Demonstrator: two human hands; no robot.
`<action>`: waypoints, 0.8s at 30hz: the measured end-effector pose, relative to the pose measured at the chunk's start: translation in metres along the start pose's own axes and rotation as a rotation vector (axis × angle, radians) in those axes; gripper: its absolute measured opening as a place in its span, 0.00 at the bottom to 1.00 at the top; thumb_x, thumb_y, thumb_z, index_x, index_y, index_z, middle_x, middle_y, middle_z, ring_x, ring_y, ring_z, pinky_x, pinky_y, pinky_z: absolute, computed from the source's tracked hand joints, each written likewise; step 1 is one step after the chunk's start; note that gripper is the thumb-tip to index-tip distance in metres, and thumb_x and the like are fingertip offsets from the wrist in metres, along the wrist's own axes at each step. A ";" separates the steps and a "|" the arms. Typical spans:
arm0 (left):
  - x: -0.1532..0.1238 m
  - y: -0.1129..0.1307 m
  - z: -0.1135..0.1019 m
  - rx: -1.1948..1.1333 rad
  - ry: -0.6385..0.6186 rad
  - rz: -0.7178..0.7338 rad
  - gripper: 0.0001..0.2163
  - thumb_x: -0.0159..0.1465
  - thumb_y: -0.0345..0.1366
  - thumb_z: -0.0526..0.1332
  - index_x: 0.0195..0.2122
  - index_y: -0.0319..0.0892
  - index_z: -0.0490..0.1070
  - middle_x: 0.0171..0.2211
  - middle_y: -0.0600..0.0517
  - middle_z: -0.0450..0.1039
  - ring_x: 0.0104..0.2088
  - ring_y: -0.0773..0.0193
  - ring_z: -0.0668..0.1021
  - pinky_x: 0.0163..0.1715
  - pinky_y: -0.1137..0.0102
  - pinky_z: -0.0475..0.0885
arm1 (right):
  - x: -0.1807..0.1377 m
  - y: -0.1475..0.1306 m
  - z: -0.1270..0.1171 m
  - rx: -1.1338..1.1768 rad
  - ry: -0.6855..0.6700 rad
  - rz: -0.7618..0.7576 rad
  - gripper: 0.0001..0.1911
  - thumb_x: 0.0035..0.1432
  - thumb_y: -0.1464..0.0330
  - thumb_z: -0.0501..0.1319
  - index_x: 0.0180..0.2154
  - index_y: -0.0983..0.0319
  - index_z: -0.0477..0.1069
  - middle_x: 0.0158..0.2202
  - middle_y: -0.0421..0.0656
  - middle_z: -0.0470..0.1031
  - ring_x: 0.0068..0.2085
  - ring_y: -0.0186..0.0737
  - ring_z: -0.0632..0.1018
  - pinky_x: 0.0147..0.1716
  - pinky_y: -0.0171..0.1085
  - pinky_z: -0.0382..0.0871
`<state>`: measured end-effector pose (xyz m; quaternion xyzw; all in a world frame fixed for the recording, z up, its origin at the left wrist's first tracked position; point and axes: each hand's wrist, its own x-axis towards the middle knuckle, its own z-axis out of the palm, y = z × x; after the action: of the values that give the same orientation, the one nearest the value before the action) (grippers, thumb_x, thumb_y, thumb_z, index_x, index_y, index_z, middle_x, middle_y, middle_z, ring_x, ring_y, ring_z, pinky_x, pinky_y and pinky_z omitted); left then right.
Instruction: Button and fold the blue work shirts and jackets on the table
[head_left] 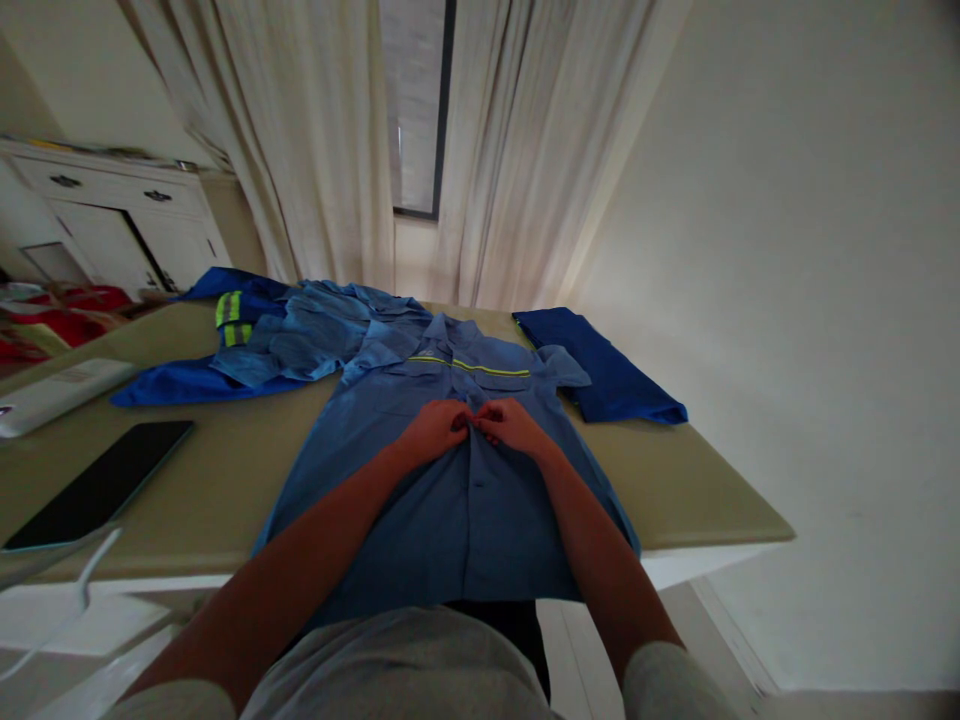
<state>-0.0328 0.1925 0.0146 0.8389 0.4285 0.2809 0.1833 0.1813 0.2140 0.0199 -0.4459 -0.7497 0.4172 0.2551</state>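
Note:
A blue-grey short-sleeved work shirt (420, 530) with a yellow stripe across the chest lies front up, its collar at the far end and its hem over the near table edge. My left hand (437, 428) pinches the shirt's front edge around mid-placket. Close against it, my right hand (510, 425) pinches the same front edge from the other side. Between them the cloth is drawn up a little. Whether a button sits in the fingers is hidden. Below the hands, the placket runs down to the hem.
Behind and left lie another blue shirt (322, 325) and a blue garment with reflective bands (238, 310). A folded dark blue garment (607, 370) is at right. On the table (697, 490), a black phone (101, 485) and a white device (64, 395) lie left, near a white cable (82, 585).

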 end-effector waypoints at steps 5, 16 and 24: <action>0.003 -0.004 0.000 0.057 -0.053 -0.020 0.09 0.61 0.28 0.63 0.41 0.42 0.81 0.35 0.51 0.80 0.36 0.60 0.80 0.41 0.68 0.72 | 0.000 0.001 0.002 -0.097 -0.025 0.010 0.08 0.59 0.64 0.67 0.33 0.63 0.76 0.25 0.40 0.77 0.24 0.34 0.75 0.24 0.30 0.68; 0.005 -0.004 -0.008 -0.032 -0.061 -0.082 0.11 0.64 0.37 0.62 0.35 0.40 0.84 0.32 0.50 0.81 0.33 0.61 0.79 0.36 0.69 0.71 | 0.000 -0.004 -0.001 -0.269 -0.032 -0.083 0.03 0.57 0.73 0.66 0.35 0.63 0.79 0.27 0.40 0.78 0.29 0.37 0.77 0.32 0.33 0.67; 0.007 -0.009 -0.008 0.010 -0.103 -0.100 0.08 0.61 0.35 0.66 0.37 0.41 0.83 0.34 0.49 0.81 0.36 0.59 0.79 0.38 0.68 0.71 | 0.002 0.000 0.002 -0.325 -0.014 -0.168 0.05 0.57 0.74 0.66 0.37 0.63 0.79 0.29 0.40 0.78 0.30 0.35 0.76 0.32 0.32 0.65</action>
<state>-0.0400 0.2038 0.0177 0.8308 0.4613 0.2257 0.2146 0.1792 0.2147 0.0186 -0.4140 -0.8437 0.2707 0.2084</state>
